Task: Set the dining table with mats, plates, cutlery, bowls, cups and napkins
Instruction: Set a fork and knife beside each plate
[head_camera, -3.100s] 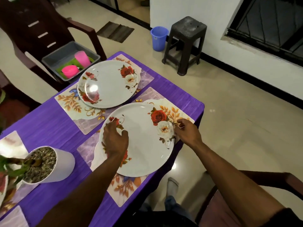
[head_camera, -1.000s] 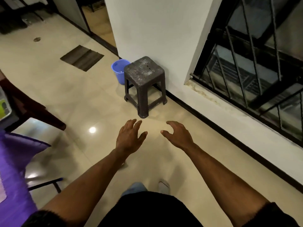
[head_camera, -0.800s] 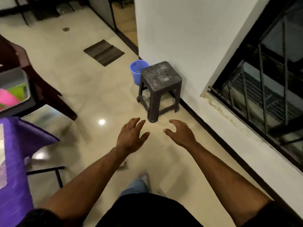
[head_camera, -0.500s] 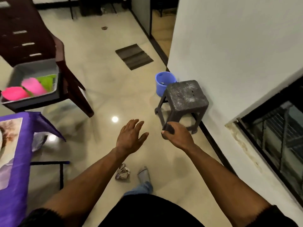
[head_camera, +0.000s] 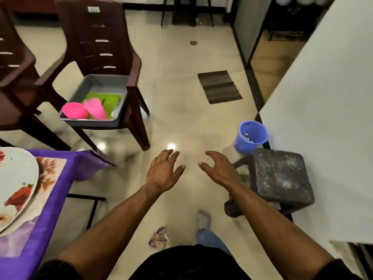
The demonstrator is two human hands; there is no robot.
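While both arms reach forward over floor, left hand (head_camera: 163,171) hangs loose, fingers spread, holding nothing; right hand (head_camera: 219,168) likewise, fingers slightly curled, holding nothing. Landmark: brown chair (head_camera: 105,57). Grey tray (head_camera: 101,82) on chair seat holds pink bowl (head_camera: 74,111), pink cup (head_camera: 95,108), green items. Table (head_camera: 50,199) near-left of chair, with mat (head_camera: 49,174) under plate (head_camera: 16,184). Stool (head_camera: 280,176) and blue bucket (head_camera: 252,136) right of chair.

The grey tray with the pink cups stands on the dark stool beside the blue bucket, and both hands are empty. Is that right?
Not quite. The head view shows the grey tray with the pink cups on the brown chair, not on the dark stool. Both the left hand and right hand are empty.
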